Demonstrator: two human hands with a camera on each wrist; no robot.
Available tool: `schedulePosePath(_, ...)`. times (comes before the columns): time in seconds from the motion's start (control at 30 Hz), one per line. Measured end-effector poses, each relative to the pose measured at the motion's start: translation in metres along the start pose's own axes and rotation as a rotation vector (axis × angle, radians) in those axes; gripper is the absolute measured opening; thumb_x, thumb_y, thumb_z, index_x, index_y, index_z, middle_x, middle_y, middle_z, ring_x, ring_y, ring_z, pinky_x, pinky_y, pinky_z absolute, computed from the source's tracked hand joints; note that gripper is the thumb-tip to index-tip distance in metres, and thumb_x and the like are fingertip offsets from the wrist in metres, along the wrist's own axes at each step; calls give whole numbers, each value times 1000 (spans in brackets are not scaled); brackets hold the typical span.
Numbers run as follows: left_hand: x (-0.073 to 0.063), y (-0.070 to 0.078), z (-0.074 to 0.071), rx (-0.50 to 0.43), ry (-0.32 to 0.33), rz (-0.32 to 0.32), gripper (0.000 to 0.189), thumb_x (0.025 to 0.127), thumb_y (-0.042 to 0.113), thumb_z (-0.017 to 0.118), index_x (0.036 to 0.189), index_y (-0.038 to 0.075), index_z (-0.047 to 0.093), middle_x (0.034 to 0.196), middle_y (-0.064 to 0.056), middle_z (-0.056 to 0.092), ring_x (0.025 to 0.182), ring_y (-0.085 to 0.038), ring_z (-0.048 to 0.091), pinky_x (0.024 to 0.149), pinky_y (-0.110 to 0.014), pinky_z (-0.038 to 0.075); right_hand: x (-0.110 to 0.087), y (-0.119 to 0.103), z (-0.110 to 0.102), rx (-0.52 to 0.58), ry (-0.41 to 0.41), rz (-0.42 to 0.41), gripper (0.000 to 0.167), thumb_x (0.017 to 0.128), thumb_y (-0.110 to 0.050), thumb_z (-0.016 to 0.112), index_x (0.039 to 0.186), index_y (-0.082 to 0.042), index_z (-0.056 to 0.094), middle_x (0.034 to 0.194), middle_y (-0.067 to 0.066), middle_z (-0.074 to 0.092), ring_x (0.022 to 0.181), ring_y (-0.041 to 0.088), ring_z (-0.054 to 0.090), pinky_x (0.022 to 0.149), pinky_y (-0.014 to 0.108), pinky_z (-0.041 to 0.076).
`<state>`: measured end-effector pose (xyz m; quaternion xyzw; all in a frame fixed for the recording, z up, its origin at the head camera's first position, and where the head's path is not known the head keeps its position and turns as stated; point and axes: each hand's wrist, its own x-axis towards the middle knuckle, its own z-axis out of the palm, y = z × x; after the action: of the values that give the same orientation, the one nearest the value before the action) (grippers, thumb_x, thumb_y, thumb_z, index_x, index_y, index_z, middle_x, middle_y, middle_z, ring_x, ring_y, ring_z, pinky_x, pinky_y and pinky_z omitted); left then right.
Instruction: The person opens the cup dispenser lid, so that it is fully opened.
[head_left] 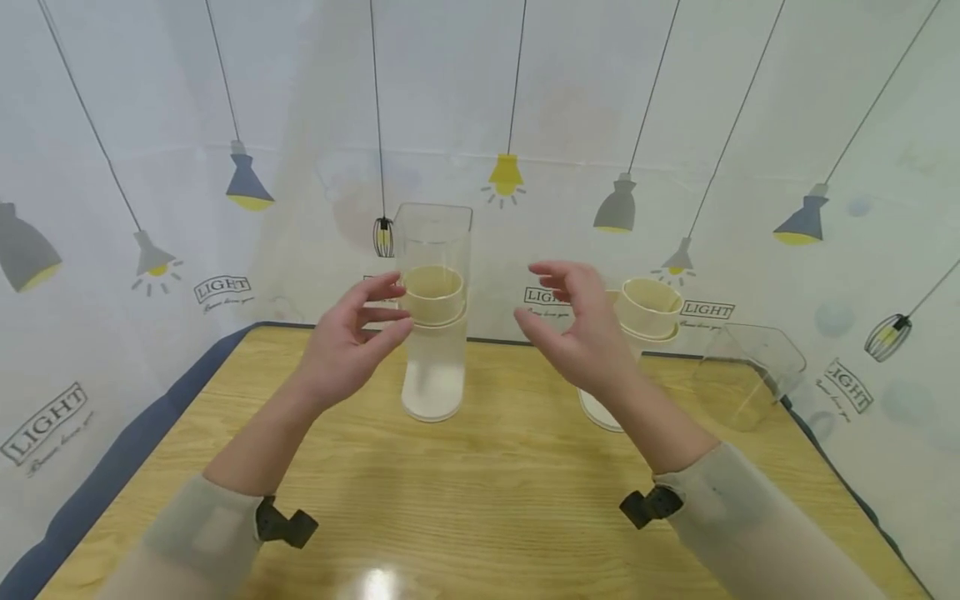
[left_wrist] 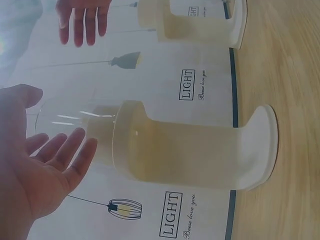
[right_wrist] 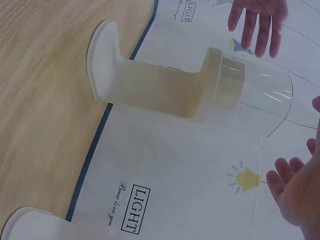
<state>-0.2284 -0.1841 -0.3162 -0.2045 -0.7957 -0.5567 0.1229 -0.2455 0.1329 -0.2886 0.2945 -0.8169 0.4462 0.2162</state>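
My left hand (head_left: 345,346) is held up with loosely bent fingers beside a cream dispenser stand (head_left: 433,387). In the head view its fingertips overlap the edge of the stand's round collar; the left wrist view shows them close to the clear container (left_wrist: 75,120), and contact is hard to tell. That clear container sits upright in the collar, above the upright back of the stand. My right hand (head_left: 581,333) hovers with fingers apart and nothing in it. Behind it is a second cream stand (head_left: 651,310) with no container above its collar, its lower part hidden by the hand and forearm.
A second clear container (head_left: 750,379) is at the table's back right corner. The wooden table (head_left: 450,500) has a dark blue edge behind it. A white backdrop (head_left: 450,83) printed with hanging lamps rises close behind the stands.
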Motion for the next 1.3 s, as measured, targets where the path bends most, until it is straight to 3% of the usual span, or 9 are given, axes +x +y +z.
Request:
schedulePosePath(0.27, 14, -14, -19, 72, 45, -69, 64, 110, 27, 69, 167, 15, 43, 158, -15, 58, 138, -34, 66, 90, -17, 56, 26, -10, 17, -24, -26, 65, 61, 96, -30, 80, 152, -14, 60, 154, 14, 50, 138, 29, 57, 119, 47, 49)
schedulePosePath(0.43, 25, -21, -29, 110, 42, -125, 68, 110, 35, 68, 169, 18, 40, 161, -13, 57, 140, -34, 65, 98, -39, 60, 41, -16, 28, -16, -52, 86, 64, 97, -33, 81, 154, -17, 59, 158, 15, 45, 142, 31, 54, 123, 50, 45)
schedulePosePath(0.6, 39, -30, -35, 121, -10, -155, 72, 110, 39, 66, 173, 22, 34, 166, -12, 52, 146, -35, 60, 109, -60, 58, 53, -22, 40, -43, -85, 126, 70, 96, -41, 82, 159, -23, 56, 163, 14, 40, 146, 33, 50, 122, 55, 45)
schedulePosePath(0.8, 58, -45, -36, 46, -59, -158, 72, 113, 34, 63, 173, 14, 31, 168, -19, 47, 150, -38, 56, 115, -60, 55, 67, -29, 56, -100, -125, 145, 71, 97, -46, 80, 161, -34, 52, 170, 14, 31, 150, 39, 49, 120, 65, 46)
schedulePosePath(0.97, 71, -58, -33, -8, -95, -198, 65, 114, 31, 60, 173, 17, 34, 171, -15, 44, 152, -38, 53, 119, -61, 51, 73, -31, 66, -139, -147, 117, 68, 100, -46, 78, 162, -36, 52, 177, 16, 23, 155, 41, 46, 118, 66, 49)
schedulePosePath(1.3, 79, -72, -25, -109, -160, -270, 63, 116, 21, 52, 175, 17, 31, 177, -14, 38, 158, -42, 45, 127, -63, 42, 76, -26, 71, -248, -156, 53, 58, 104, -43, 75, 159, -34, 57, 179, 8, 30, 161, 40, 38, 120, 64, 49)
